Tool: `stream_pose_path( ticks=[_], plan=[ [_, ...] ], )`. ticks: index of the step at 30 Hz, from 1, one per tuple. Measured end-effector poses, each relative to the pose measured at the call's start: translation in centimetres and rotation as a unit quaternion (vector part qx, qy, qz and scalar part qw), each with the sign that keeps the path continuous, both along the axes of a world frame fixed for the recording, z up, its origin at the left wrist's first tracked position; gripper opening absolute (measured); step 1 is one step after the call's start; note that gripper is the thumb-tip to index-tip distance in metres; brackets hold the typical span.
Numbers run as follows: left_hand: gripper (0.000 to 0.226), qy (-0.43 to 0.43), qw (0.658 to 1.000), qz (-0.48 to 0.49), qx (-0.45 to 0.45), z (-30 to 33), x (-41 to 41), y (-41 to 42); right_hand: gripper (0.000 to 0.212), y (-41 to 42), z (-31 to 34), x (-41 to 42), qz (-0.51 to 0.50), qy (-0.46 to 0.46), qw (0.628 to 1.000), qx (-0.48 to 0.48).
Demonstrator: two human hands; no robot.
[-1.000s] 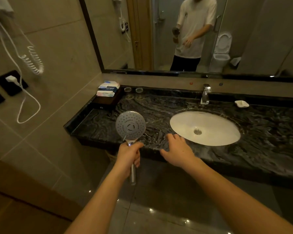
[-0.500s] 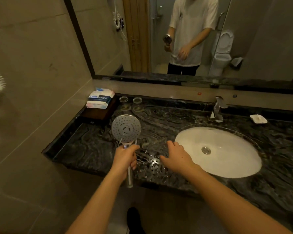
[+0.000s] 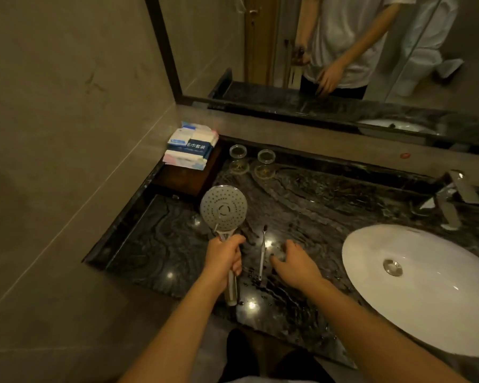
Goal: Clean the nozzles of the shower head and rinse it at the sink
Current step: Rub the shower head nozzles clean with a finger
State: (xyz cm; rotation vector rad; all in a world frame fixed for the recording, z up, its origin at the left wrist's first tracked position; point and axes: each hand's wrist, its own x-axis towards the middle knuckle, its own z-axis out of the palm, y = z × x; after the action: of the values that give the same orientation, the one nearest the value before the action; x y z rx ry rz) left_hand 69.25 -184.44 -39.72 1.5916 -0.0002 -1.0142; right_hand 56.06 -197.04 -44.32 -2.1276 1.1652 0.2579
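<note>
Shower head (image 3: 223, 210) upright, left hand (image 3: 224, 258) fisted round its handle.
Rigid, likely slick; right hand (image 3: 295, 262) fingers spread beside toothbrush (image 3: 262, 252).

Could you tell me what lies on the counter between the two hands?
In the head view, a toothbrush lies on the wet counter between the left hand and right hand, untouched.

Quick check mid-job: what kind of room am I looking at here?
A bathroom, likely a hotel's: white sink set in a dark marble counter, wall mirror, and wrapped toiletry packs stacked in the corner.
</note>
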Motion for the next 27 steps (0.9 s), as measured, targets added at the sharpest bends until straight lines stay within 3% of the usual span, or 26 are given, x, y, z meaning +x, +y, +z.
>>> stream_pose_path(
  ticks=[4, 11, 20, 23, 27],
  plan=[
    [0.035, 0.013, 1.0, 0.02, 0.01, -1.2, 0.6, -0.7, 0.039, -1.2, -2.3, 2.1, -0.025, 0.01, 0.999, 0.029],
    [0.033, 0.018, 0.998, 0.06, 0.032, -1.8, -0.3, -1.2, 0.046, -2.9, -6.2, 5.8, -0.059, 0.061, 0.995, 0.048],
    [0.031, 0.034, 0.995, 0.07, 0.061, -2.7, -0.9, -1.8, 0.032, -3.0, -7.2, 7.5, -0.034, 0.083, 0.995, 0.051],
    [0.029, 0.046, 0.996, 0.062, 0.055, -2.9, -0.9, -3.1, 0.034, -3.7, -6.3, 6.8, -0.051, 0.04, 0.996, 0.058],
    [0.032, 0.062, 0.997, 0.027, 0.041, -3.1, -0.9, -5.4, 0.015, -5.4, -3.6, 3.9, -0.085, -0.132, 0.981, 0.113]
  ],
)
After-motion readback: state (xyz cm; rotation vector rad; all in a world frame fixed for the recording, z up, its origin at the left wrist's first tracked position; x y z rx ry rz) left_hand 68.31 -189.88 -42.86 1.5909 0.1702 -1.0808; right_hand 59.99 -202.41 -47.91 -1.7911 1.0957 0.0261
